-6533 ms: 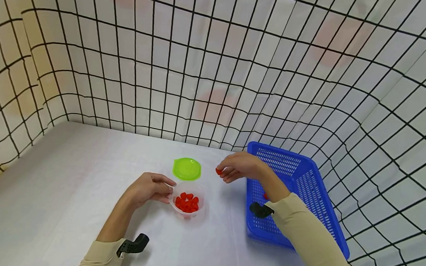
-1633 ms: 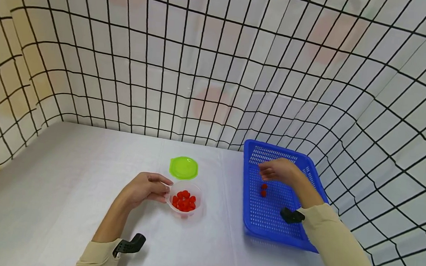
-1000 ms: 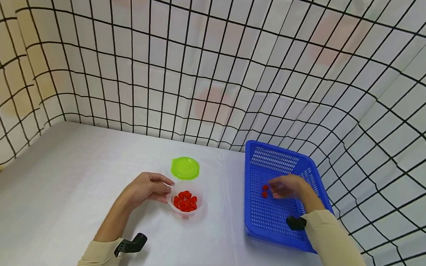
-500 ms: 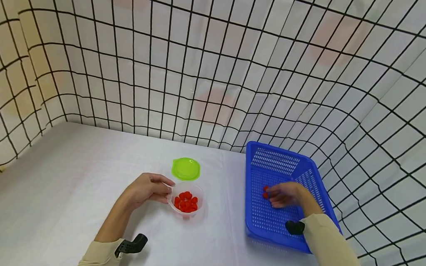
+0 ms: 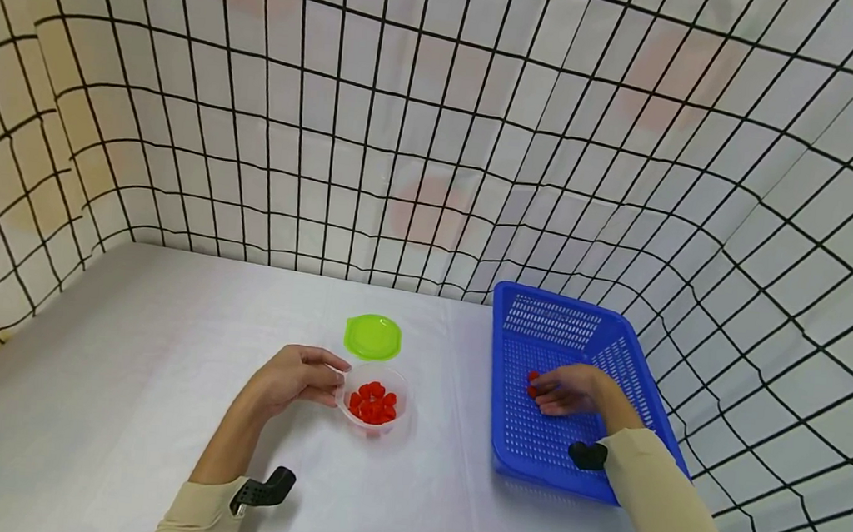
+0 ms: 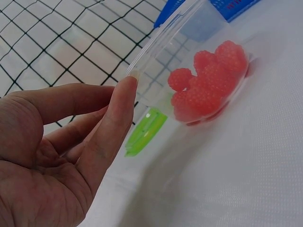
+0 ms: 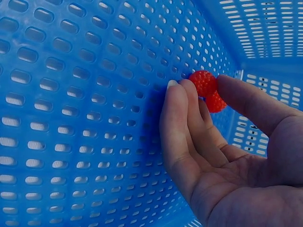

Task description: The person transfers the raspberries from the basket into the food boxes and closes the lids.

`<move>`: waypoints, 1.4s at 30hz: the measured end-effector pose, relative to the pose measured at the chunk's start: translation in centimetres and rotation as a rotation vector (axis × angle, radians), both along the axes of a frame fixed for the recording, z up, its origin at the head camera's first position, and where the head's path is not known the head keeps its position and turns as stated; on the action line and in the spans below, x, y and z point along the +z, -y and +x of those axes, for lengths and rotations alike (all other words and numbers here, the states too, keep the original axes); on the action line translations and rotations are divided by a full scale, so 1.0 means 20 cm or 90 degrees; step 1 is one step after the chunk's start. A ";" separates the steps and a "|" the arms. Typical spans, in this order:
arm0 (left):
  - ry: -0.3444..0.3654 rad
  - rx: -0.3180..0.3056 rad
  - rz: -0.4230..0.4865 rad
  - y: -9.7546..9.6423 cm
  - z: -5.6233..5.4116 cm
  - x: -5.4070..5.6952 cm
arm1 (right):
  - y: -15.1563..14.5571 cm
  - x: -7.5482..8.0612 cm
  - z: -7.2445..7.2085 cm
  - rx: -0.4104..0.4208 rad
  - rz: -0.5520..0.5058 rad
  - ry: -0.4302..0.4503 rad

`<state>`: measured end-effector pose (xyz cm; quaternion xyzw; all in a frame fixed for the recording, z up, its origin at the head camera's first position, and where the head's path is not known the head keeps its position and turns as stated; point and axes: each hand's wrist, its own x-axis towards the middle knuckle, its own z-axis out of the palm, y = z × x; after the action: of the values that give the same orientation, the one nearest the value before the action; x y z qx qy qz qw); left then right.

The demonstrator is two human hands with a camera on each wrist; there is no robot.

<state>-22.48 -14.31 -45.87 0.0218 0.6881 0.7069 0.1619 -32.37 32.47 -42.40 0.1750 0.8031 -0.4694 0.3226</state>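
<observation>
My left hand (image 5: 302, 380) pinches the rim of a clear plastic bowl (image 6: 156, 71) between thumb and fingers. Several red raspberries (image 6: 208, 85) lie in the bottom of this bowl. Down inside the blue basket (image 5: 507, 464), my right hand (image 5: 570, 389) has its thumb and fingertips around a raspberry (image 7: 203, 82), close to the basket floor. A second raspberry (image 7: 216, 102) sits right behind it, partly covered by the first one and the fingers.
A green lid (image 5: 372, 337) lies on the white tablecloth (image 5: 164, 346) just behind the bowl. Black wire mesh (image 5: 404, 172) rises along the back and sides, with the basket standing near it on the right.
My right hand, earlier carrying a raspberry between bowl and basket, has come back into the basket and lowered onto the raspberries there. My left hand stays at the bowl.
</observation>
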 end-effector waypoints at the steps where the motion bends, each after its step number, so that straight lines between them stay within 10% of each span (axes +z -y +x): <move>1: 0.000 0.001 -0.001 0.00 0.00 0.00 | 0.00 0.00 0.00 0.000 -0.001 0.000; 22: -0.001 0.000 -0.006 0.00 0.00 0.00 | -0.02 0.02 0.02 -0.001 -0.019 -0.010; 42: 0.001 0.002 -0.002 0.00 -0.01 -0.01 | 0.15 0.26 0.00 0.111 -0.049 -0.105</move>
<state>-22.63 -14.32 -46.12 0.0203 0.6891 0.7062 0.1615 -32.30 29.40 -37.17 0.0529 0.8203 -0.4830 0.3018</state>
